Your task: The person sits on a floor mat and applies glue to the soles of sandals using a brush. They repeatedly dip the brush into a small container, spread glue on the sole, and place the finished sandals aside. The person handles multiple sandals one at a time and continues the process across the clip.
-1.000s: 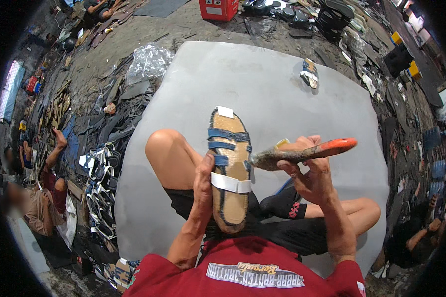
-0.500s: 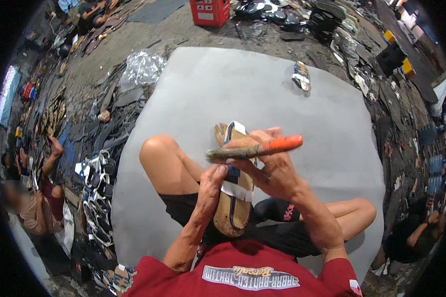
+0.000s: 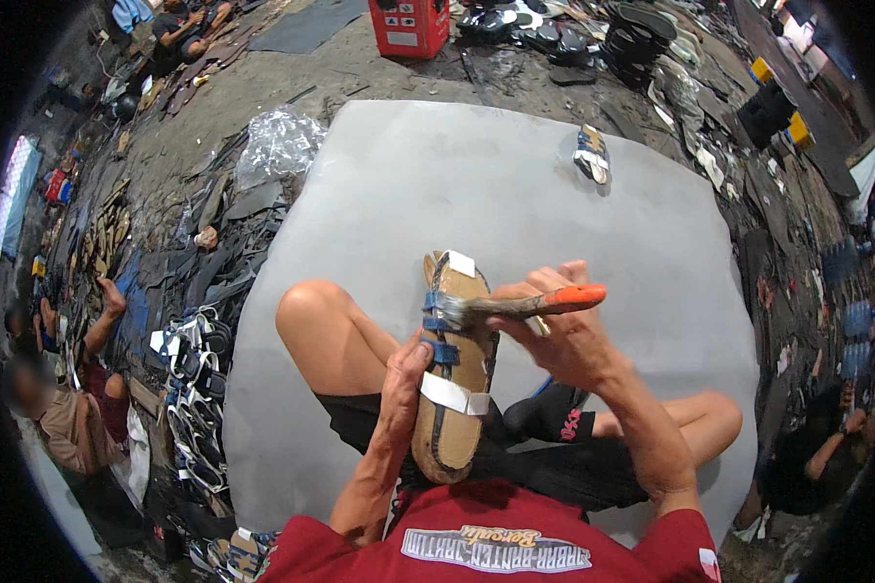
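Observation:
My left hand (image 3: pixel 405 374) grips the left edge of a sandal (image 3: pixel 457 364) with a tan underside, dark lines along its edges, blue straps and white strips folded across it. Its heel end points toward me, over my lap. In my right hand (image 3: pixel 569 325) is a brush (image 3: pixel 535 303) with an orange-tipped handle, its fingers closed round the grip. The bristle end touches the blue strap (image 3: pixel 444 309) near the sandal's upper part. A dark piece that looks like another sandal or last (image 3: pixel 544 412) rests by my lap, partly hidden.
A large grey sheet (image 3: pixel 457 165) lies under me. Near its far right edge sits a small strapped sandal (image 3: pixel 591 155). Several sandals (image 3: pixel 196 389) are piled at the left. A red box (image 3: pixel 408 27), clear plastic (image 3: pixel 277 146) and scraps surround the sheet. Another person (image 3: pixel 73 408) sits at the left.
My right hand and the brush have shifted right, so more of the sandal shows. The bristles now touch the blue strap. The sandal sits slightly lower, still in my left hand.

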Motion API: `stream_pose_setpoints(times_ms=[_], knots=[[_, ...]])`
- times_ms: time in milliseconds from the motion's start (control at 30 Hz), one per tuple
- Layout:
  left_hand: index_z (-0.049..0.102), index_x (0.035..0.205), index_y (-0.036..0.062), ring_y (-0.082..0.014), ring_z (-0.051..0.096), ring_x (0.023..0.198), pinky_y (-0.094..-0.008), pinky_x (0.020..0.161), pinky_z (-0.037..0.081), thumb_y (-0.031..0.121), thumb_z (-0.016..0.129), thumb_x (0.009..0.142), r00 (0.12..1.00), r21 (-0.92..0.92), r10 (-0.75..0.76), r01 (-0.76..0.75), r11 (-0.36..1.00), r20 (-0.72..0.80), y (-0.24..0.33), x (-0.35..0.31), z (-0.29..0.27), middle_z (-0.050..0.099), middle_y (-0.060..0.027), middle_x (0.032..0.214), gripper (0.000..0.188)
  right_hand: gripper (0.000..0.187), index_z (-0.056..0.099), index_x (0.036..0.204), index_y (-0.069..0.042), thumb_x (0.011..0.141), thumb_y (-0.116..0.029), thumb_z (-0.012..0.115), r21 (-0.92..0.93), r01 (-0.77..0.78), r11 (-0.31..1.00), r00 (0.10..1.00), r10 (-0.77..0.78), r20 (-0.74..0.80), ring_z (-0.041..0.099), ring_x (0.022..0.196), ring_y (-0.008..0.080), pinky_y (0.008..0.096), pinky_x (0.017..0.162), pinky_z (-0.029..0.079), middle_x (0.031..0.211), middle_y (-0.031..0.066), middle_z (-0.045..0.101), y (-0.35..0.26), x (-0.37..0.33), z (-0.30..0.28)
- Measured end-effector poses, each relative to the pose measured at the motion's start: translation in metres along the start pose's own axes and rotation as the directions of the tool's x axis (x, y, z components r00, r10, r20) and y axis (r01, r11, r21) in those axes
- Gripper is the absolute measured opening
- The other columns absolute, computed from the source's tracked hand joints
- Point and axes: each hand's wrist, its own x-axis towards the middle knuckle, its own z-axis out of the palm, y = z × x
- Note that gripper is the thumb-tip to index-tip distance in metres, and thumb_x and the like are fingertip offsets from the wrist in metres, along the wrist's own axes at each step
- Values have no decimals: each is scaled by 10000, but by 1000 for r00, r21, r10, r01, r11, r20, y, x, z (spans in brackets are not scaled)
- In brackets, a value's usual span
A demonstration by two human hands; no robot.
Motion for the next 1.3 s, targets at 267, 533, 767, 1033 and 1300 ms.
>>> stream_pose_setpoints(times_ms=[267,533,767,1033,1300], knots=[[507,1474,-5,-254,738,1071,-394,909,627,485,567,1043,997,-68,16,-22,997,-78,-9,1,-3,688,-163,1299,655,163,749,1083,-119,961,-224,776,59,49,997,997,-45,-62,635,856,261,465,926,405,992,80,696,-15,5,-9],[515,1467,-15,-298,733,1078,-430,926,626,613,542,1016,998,-85,-62,61,995,-12,-23,1,-10,703,-203,1248,774,191,735,1138,-29,961,-93,772,259,-18,966,992,48,-112,647,793,199,369,681,473,973,98,725,3,5,-8],[479,1477,-31,-348,740,1037,-480,878,650,732,494,998,997,-68,41,-45,997,-64,0,0,-12,683,-252,1263,901,300,770,1123,4,1060,-277,685,523,-494,695,790,610,-64,716,974,170,354,886,554,1071,119,791,60,-40,-34],[513,1464,-16,-305,746,1013,-446,855,647,639,508,1008,988,118,103,-117,986,118,-23,17,-11,693,-224,1264,798,281,755,1169,-11,1054,-261,700,347,-151,926,926,256,-279,645,910,134,327,857,521,1021,73,760,7,33,-36],[506,1467,-22,-259,720,1135,-385,977,597,526,639,979,998,-211,32,-20,977,52,-23,14,-20,694,-183,1298,745,371,765,1116,8,1037,-350,710,550,-277,788,952,150,265,648,837,213,371,782,492,901,147,726,-8,-1,-23]])
